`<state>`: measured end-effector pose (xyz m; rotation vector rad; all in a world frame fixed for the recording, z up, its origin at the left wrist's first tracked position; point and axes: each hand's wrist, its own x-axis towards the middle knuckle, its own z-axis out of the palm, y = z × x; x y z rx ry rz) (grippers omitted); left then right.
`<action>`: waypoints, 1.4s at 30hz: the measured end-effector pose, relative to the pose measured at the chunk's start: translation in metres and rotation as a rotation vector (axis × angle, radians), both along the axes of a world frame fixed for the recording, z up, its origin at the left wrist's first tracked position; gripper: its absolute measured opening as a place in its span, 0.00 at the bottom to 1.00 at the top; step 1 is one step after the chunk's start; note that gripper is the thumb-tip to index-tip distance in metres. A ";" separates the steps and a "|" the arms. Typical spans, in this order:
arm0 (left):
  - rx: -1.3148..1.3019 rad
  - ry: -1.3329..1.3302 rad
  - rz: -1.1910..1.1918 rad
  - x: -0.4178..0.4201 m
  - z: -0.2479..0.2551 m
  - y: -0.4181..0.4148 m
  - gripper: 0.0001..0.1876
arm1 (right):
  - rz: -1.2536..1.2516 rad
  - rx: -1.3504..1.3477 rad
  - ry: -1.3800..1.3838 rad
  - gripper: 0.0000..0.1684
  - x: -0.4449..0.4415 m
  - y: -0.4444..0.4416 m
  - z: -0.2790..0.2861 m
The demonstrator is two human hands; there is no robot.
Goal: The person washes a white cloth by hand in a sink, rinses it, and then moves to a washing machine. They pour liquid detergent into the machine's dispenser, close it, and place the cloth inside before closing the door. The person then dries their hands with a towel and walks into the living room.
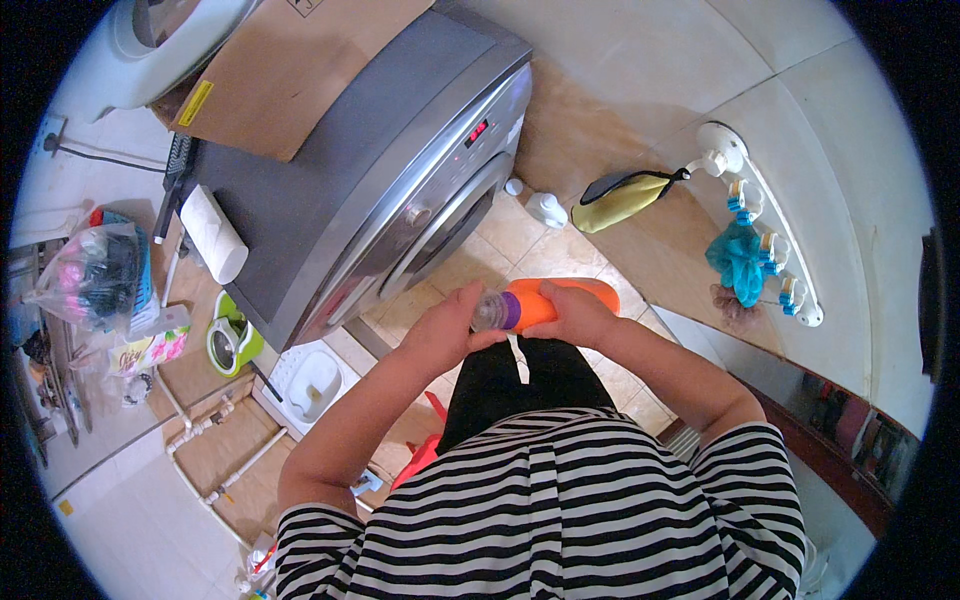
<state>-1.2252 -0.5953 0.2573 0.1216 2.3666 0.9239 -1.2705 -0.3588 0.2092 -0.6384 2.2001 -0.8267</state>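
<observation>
An orange plastic bottle [536, 300] with a purple collar and a clear cap lies tilted between my two hands, in front of my waist. My left hand [450, 324] has its fingers around the clear cap [491, 311]. Farther down, my right hand [574, 311] grips the orange body just below the purple collar [511, 310]. The cap still sits against the collar; whether it is loose I cannot tell. Ahead and to the left stands a grey front-loading washing machine [427, 202] with a lit red display [476, 133].
On the machine lie a cardboard box [300, 75] and a white paper roll [214, 232]. White bottles [547, 210] stand on the tiled floor by the wall. A squat toilet [307, 386] and a green mop bucket [229, 337] are at left. A hook rail [772, 225] holds a teal bath puff [736, 262].
</observation>
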 end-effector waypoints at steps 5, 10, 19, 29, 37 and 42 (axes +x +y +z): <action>0.012 0.109 -0.147 -0.001 -0.009 -0.004 0.40 | 0.053 0.059 -0.018 0.42 -0.007 0.002 0.000; 0.032 0.086 -0.239 -0.021 -0.002 -0.006 0.41 | 0.010 -0.058 -0.035 0.44 -0.006 0.006 -0.020; 0.042 0.079 0.033 0.014 -0.080 0.007 0.44 | -0.179 0.072 -0.145 0.40 -0.004 0.016 -0.130; -0.045 -0.296 0.215 0.075 -0.209 -0.018 0.40 | -0.267 0.317 0.058 0.38 -0.030 0.059 -0.276; -0.083 -0.281 0.242 0.058 -0.293 -0.023 0.40 | -0.546 0.493 -0.149 0.41 -0.029 0.131 -0.475; -0.079 -0.290 0.256 0.056 -0.333 -0.029 0.40 | -1.041 0.040 -0.390 0.43 -0.053 0.151 -0.519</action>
